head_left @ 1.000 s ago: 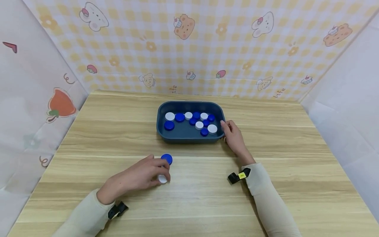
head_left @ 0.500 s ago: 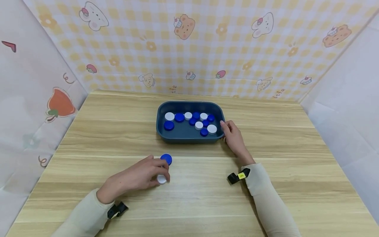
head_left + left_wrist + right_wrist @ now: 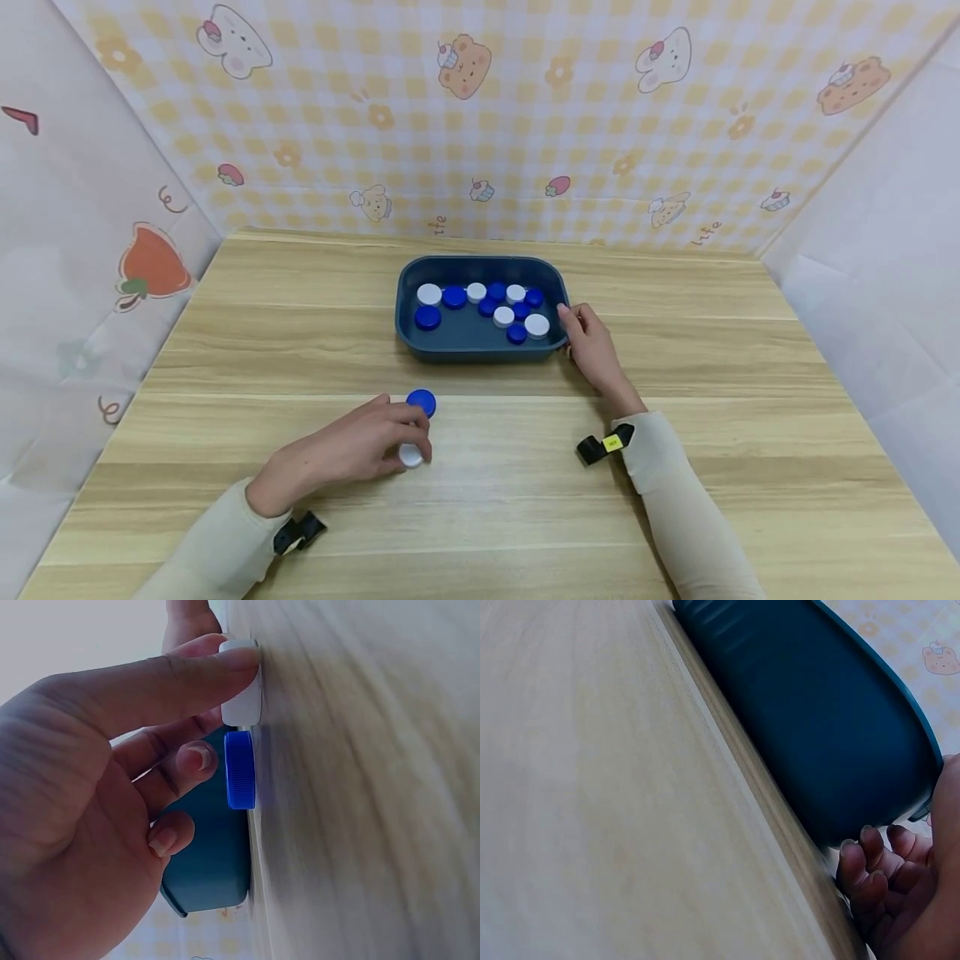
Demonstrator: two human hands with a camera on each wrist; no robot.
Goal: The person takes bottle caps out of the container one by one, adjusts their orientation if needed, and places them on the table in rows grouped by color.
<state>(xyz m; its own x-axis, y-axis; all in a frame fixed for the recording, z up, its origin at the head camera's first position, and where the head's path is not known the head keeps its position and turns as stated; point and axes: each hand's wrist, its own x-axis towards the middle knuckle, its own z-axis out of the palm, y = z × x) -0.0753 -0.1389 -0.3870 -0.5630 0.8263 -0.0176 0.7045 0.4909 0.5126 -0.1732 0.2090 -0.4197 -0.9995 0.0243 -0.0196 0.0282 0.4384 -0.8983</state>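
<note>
Thumb and fingertips of my left hand (image 3: 352,442) pinch a white bottle cap (image 3: 410,455) low at the table top. In the left wrist view the ribbed side of that white cap (image 3: 241,701) shows under the thumb. A blue bottle cap (image 3: 422,403) lies flat just beyond the left fingers, and its ridged edge (image 3: 241,771) appears close by the white one. My right hand (image 3: 594,350) grips the right end of a dark teal tray (image 3: 450,354), thumb over the rim and the other fingers curled below it along the outer wall (image 3: 832,742).
Inside the tray lie several blue caps (image 3: 428,317) and several white caps (image 3: 537,326) of different sizes. The wooden table (image 3: 495,500) meets a checked, cartoon-printed cloth (image 3: 517,125) at the back. White sheets hang at the left (image 3: 60,333) and right sides.
</note>
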